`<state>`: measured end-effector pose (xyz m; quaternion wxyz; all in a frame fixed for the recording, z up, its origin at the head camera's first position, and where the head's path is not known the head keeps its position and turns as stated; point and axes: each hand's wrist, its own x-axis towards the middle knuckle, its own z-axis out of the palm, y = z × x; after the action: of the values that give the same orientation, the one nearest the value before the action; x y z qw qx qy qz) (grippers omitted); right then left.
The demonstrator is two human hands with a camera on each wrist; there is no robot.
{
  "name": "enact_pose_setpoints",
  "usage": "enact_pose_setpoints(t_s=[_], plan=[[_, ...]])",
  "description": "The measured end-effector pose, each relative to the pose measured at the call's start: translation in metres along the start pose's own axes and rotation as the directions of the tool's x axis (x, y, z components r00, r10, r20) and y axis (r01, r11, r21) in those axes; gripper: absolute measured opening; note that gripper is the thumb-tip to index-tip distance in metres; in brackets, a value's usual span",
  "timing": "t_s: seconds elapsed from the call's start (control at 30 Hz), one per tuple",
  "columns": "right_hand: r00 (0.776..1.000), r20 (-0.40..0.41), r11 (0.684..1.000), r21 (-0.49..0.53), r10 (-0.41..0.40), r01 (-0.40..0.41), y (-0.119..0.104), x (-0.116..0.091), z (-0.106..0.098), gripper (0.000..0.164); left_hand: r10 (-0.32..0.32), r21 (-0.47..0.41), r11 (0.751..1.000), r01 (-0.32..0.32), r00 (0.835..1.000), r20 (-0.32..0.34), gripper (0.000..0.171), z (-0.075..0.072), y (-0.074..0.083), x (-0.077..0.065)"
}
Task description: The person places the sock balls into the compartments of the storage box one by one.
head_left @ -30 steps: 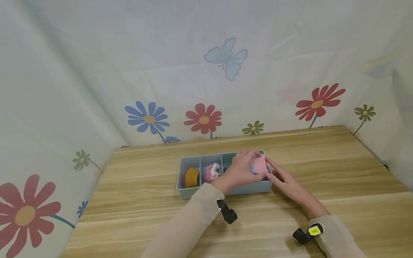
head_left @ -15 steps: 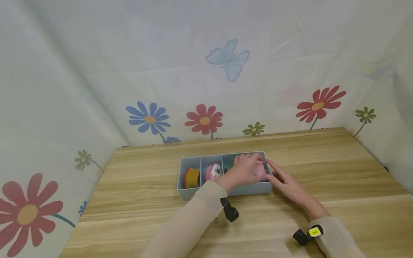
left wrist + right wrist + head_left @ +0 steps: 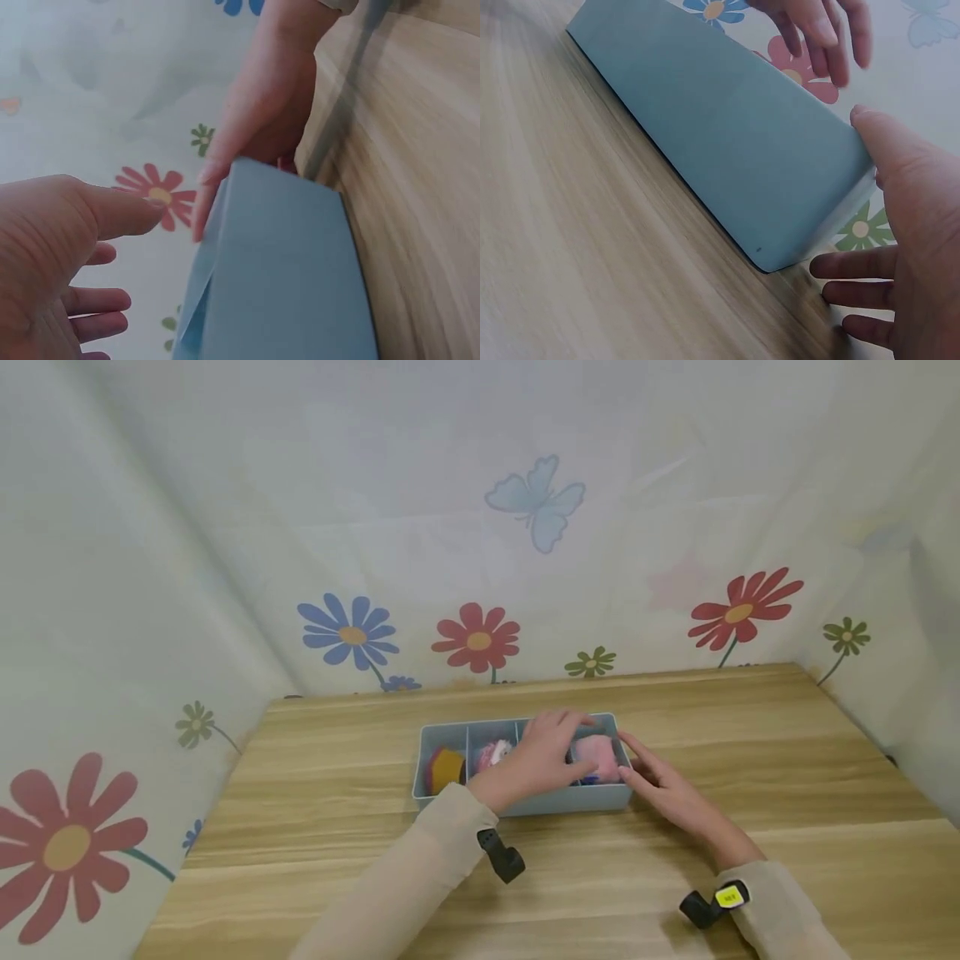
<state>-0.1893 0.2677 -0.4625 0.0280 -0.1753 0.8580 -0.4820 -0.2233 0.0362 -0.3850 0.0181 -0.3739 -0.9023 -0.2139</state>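
Observation:
A blue-grey divided box stands on the wooden table. In its right-end compartment lies a pink, soft-looking bundle with a bit of blue at its lower edge. My left hand hovers over the box just left of the bundle, fingers spread and holding nothing; it hides most of the neighbouring compartment. My right hand is at the box's right end, thumb at the top corner and straight fingers along the end wall, as the right wrist view shows.
The left compartment holds a yellow and dark red bundle. Beside it, past a divider, sits a pink and white bundle. Behind the table hangs a flowered cloth.
My left hand has lowered the pink bundle into the right compartment, let go of it and moved back to the left. The right hand has stayed at the box's end.

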Motion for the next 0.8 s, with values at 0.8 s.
enact_pose_setpoints(t_s=[0.8], plan=[[0.999, -0.030, 0.993, -0.115, 0.031, -0.034, -0.001, -0.010, -0.014, 0.060, -0.076, -0.005, 0.997, 0.078, 0.956, -0.285, 0.057, -0.038, -0.057, -0.081]])
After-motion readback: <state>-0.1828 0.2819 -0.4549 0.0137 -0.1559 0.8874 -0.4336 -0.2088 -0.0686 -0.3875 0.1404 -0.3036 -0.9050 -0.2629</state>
